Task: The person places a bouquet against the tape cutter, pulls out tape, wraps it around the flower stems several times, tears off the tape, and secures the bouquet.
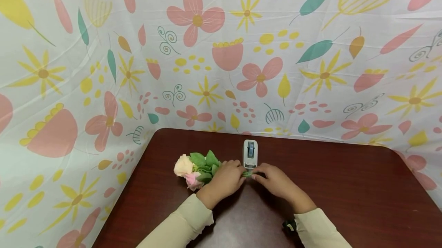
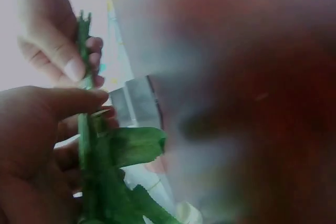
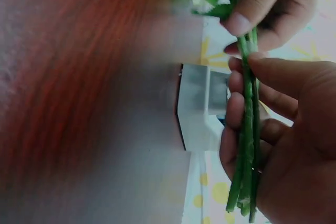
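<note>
My left hand grips a small bunch of roses by its green stems, just below the leaves. A cream rose and a pink rose point to the left. Close beside it, my right hand pinches the same stems between thumb and fingers, and their cut ends reach past it in the right wrist view. Directly behind the stems stands a white tape dispenser with a roll in it. Whether any tape lies around the stems I cannot tell.
The dark reddish-brown table extends to both sides of the hands. A flower-printed cloth hangs behind it and along the left. Under the right sleeve a small black object shows.
</note>
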`<state>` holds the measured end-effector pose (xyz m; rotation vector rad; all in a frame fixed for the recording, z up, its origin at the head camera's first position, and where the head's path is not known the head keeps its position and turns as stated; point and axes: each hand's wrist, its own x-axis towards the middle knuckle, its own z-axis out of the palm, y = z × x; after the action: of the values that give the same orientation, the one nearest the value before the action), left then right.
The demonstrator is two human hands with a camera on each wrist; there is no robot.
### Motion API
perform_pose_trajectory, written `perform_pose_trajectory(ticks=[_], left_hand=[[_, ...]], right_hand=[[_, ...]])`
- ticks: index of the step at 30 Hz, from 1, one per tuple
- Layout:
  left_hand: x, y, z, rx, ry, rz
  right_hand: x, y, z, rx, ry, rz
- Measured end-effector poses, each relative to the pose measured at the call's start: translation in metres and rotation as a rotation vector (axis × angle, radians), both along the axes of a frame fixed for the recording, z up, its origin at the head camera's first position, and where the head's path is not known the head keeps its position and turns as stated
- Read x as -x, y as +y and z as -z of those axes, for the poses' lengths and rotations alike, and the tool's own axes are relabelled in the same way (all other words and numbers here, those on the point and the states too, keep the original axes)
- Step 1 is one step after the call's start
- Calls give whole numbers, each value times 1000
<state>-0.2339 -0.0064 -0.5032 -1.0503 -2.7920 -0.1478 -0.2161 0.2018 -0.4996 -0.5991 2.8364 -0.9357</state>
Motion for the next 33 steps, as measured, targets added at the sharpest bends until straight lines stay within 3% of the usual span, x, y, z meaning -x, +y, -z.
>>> perform_pose_trajectory(ticks=[6, 15, 20, 29, 33], left_hand=[[7, 0, -9, 11, -134, 0], [13, -3, -9, -14, -179, 65], [14, -4, -4, -52, -116, 96], [14, -4, 6, -50, 59, 129], [15, -4, 8, -53, 82, 123]], right_hand=[[-3, -7, 5, -31, 110, 59], [-7, -9, 13, -27, 202, 107], [-6, -9, 14, -23, 205, 111], [1, -6, 8, -78, 100, 78], [3, -7, 7, -83, 110, 76]])
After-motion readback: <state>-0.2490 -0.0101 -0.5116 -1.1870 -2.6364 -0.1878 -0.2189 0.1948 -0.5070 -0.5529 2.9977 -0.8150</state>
